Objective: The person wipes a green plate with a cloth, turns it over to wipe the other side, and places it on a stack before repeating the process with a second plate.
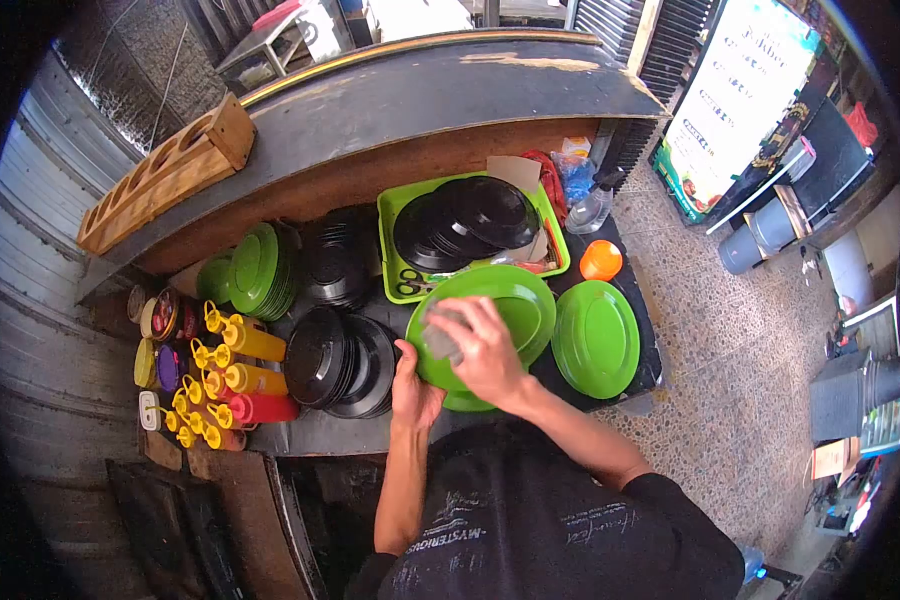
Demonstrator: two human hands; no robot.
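Note:
My left hand (417,392) grips the left rim of a green oval plate (526,312), thumb on top. My right hand (485,355) presses a crumpled grey cloth (441,338) onto the plate's inner face. Another green rim (467,402) shows just below the held plate; how much lies beneath is hidden. A second green oval plate (598,345) lies on the table to the right. Just behind that plate is an orange cup (601,260). Beyond my hands, a lime-green tray (389,225) holds several black plates (495,212) and scissors (411,283).
Stacked black plates (320,355) stand left of my hands, with stacked green plates (258,268) behind. Yellow and red squeeze bottles (255,345) crowd the left end. A raised dark counter (440,90) with a wooden holder (170,175) runs along the back. A clear bottle (592,210) stands back right.

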